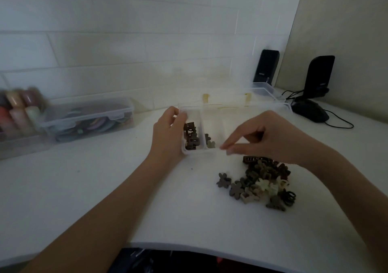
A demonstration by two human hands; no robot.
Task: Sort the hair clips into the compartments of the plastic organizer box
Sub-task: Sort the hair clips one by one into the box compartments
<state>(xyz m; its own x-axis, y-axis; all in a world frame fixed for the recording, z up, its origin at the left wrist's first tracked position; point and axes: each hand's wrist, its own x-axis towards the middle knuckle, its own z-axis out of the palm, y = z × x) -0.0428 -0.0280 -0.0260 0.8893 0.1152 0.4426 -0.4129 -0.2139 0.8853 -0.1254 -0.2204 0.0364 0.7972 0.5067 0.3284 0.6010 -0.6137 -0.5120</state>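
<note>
A clear plastic organizer box (212,113) stands open on the white table, its lid tilted back. Several dark brown clips (191,138) fill its leftmost compartment, and a couple of olive clips (210,142) lie in the one beside it. My left hand (168,132) grips the box's left wall, thumb curled over the rim. My right hand (258,138) hovers over the box's front edge with fingers stretched left, blurred; nothing shows between them. A pile of small flower and claw hair clips (260,182) in browns, greys and cream lies on the table under my right wrist.
A closed clear box (88,117) of coloured items sits at the left by the wall, with blurred coloured rolls (19,113) beside it. Two black speakers (319,77) and a black mouse (309,110) with cables stand at the back right. The table's front edge curves near me.
</note>
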